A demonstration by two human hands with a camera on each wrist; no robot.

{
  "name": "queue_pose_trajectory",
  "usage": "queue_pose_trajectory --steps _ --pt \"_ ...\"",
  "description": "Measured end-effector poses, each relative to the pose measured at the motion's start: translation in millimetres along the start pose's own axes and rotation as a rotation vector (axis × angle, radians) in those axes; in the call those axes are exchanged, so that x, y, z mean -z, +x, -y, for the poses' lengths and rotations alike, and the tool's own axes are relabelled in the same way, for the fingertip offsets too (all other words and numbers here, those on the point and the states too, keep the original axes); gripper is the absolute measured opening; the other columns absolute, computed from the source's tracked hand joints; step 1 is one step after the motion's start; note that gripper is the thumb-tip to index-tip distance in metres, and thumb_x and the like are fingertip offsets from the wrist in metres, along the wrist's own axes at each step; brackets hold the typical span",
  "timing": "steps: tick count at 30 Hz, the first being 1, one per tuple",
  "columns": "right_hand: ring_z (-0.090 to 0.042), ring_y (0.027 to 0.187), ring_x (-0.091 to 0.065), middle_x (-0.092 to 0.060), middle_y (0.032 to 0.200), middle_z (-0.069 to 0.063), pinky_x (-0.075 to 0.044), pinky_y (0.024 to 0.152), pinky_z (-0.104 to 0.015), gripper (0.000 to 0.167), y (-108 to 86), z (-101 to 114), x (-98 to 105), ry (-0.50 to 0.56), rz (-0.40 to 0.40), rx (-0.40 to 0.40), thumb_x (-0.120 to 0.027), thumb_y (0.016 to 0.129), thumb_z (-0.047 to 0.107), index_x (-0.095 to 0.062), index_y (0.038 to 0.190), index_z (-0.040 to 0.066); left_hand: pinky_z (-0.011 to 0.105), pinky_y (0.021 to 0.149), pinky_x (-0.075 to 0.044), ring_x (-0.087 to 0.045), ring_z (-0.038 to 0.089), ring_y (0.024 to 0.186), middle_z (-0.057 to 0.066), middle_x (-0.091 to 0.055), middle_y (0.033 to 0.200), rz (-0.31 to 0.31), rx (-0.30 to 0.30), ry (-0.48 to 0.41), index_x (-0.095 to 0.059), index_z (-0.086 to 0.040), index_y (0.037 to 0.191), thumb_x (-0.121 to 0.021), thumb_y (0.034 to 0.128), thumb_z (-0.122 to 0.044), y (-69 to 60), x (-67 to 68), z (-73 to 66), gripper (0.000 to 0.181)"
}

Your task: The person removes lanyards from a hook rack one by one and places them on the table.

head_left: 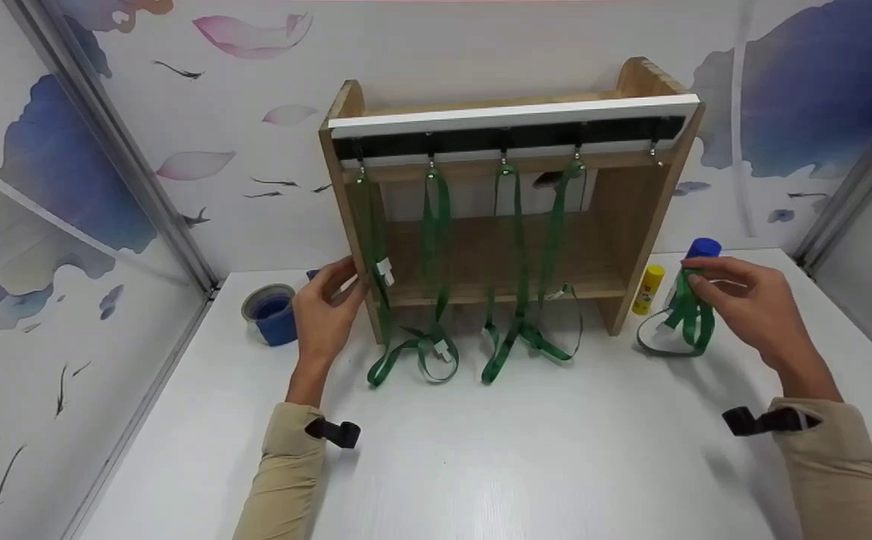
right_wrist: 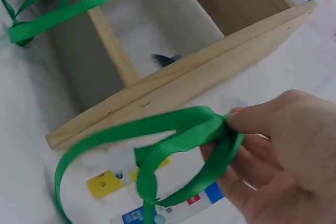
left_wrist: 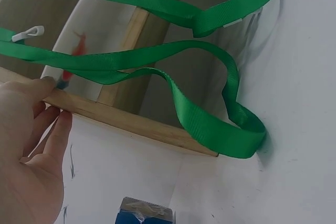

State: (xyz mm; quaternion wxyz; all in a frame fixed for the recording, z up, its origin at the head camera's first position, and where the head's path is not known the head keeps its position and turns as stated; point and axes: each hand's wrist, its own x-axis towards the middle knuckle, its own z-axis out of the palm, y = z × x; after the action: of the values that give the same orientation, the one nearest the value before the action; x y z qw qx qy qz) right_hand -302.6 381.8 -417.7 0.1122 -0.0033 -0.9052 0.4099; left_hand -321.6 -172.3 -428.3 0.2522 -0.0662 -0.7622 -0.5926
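My right hand (head_left: 751, 300) pinches a looped green lanyard (right_wrist: 178, 145) beside the right side of a wooden shelf (head_left: 642, 225). Part of that lanyard hangs down near the tabletop. With thumb and fingers, my left hand (head_left: 327, 311) grips the shelf's left side panel (left_wrist: 131, 127). Along the shelf's top front runs a black hook strip (head_left: 466, 141). Several green lanyards (head_left: 515, 225) hang from its hooks, their lower ends lying on the table. The hook at the far right (head_left: 655, 154) carries no lanyard.
A blue tape roll in a dispenser (head_left: 275, 322) stands left of the shelf. At the right are a yellow glue stick (head_left: 647, 290) and a blue-capped bottle (head_left: 704, 248), partly hidden by the right hand. The white table (head_left: 466, 465) meets patterned wall panels behind.
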Motion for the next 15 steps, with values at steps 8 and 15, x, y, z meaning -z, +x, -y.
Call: queue_pose_trajectory --steps 8,15 --pt "-0.057 0.142 -0.053 -0.060 0.150 -0.029 -0.061 0.100 -0.033 0.048 1.4 -16.9 6.7 -0.072 0.159 -0.083 -0.057 0.113 0.037 -0.062 0.151 0.008 0.035 0.108 -0.059 -0.071 0.026 0.133 0.011 -0.075 0.138 0.005 -0.014 -0.008 -0.073 -0.009 0.137 -0.079 0.0999 -0.009 0.2 -0.1 -1.6 0.038" --pt "-0.040 0.107 -0.070 -0.064 0.138 -0.038 -0.053 0.074 -0.021 0.042 0.2 -33.2 3.5 -0.192 0.138 -0.147 -0.060 0.110 0.023 -0.065 0.144 -0.002 0.023 0.104 -0.058 -0.071 0.026 0.133 0.011 -0.075 0.137 0.002 -0.010 -0.007 -0.073 -0.010 0.137 -0.078 0.1003 -0.011 -1.2 0.3 -0.4 0.037"
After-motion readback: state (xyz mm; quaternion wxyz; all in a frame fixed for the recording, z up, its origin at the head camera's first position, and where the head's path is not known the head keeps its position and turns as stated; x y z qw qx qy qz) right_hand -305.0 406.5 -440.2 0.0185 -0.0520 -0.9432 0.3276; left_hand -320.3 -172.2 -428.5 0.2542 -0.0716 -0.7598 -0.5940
